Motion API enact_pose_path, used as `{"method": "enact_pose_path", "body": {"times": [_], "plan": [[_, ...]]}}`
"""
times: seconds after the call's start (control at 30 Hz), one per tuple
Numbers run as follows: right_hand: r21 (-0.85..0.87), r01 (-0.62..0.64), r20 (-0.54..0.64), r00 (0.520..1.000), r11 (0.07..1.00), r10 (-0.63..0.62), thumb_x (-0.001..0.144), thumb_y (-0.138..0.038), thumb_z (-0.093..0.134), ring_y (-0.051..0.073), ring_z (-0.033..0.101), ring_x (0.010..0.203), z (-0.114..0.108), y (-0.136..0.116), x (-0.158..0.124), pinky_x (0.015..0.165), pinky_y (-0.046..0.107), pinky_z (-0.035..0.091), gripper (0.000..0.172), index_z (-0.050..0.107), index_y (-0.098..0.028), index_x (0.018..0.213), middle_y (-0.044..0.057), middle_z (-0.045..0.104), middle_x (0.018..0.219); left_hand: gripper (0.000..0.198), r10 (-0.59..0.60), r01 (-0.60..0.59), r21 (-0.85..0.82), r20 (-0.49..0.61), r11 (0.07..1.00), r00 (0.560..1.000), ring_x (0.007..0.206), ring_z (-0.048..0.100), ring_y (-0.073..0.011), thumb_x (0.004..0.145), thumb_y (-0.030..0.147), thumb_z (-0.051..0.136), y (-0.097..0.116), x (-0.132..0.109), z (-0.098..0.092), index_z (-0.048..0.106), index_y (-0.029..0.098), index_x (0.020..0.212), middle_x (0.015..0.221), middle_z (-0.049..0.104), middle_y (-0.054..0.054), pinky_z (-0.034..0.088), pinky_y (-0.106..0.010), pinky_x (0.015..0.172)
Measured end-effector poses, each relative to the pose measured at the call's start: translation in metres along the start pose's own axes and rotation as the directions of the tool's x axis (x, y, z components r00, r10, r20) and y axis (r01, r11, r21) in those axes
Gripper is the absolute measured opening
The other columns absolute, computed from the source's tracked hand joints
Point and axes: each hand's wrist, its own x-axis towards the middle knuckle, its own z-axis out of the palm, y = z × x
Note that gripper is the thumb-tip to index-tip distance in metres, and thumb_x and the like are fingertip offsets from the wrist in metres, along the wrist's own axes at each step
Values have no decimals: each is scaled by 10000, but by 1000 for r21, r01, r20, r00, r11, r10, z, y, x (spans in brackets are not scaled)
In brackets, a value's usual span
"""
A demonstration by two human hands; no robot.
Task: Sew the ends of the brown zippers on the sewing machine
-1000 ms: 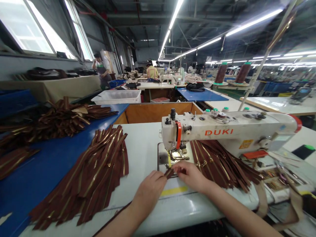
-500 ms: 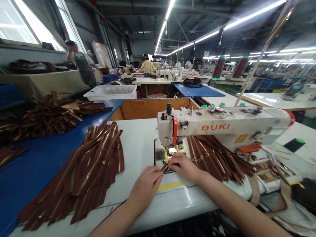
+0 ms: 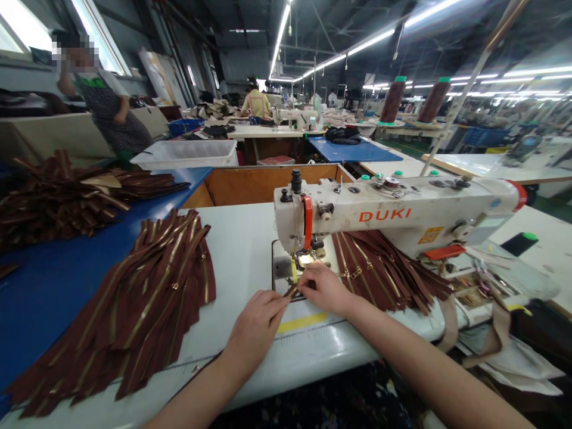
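A brown zipper (image 3: 291,291) with gold teeth is stretched between my two hands, just in front of the needle area of the sewing machine (image 3: 384,205). My left hand (image 3: 258,319) pinches it from the left, and part of its length shows under my left forearm. Fingers closed, my right hand (image 3: 322,287) grips the zipper's other end beside the presser foot (image 3: 306,260). Its very tip is hidden by my fingers. To the left lies a fanned pile of brown zippers (image 3: 161,298). Under the machine's arm rests another bundle of zippers (image 3: 379,268).
A larger zipper heap (image 3: 67,202) lies on the blue table (image 3: 44,286) at left. Behind stands a white plastic bin (image 3: 187,154). A small parts tray (image 3: 473,298) sits right of the machine. A person (image 3: 105,101) in an apron stands at the back left.
My view has shifted, so the machine sits slightly higher and further left. Both hands keep their hold on the zipper. The person at back left has lowered an arm and appears closer.
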Motion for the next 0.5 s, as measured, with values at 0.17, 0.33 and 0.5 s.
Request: {"method": "enact_pose_path", "body": {"times": [0.17,0.33,0.5], "plan": [[-1,2,13,1000,1000,-2,722,-30,638,149,533,727,0,1,0,733,259,389,154,618,-155,636,-2,588,662,227,114,-127,163,87,978,990,780,566,-191,900,70,429,4,0,-1,643,140,929,838,614,-57,532,-335,724],[-47,1,4,1000,999,-1,732,-35,615,157,526,743,1,-1,-2,732,263,389,153,612,-160,644,2,570,674,241,157,-201,267,178,943,971,782,545,-208,862,8,447,4,-1,-1,617,101,1005,846,593,-75,537,-358,728],[-96,-14,5,1000,995,15,741,-55,616,168,524,759,3,-2,-2,743,275,390,132,619,-157,658,13,571,690,293,173,-226,315,187,922,967,787,536,-202,872,-5,397,2,-2,2,589,109,1062,863,584,-68,533,-338,725]]}}
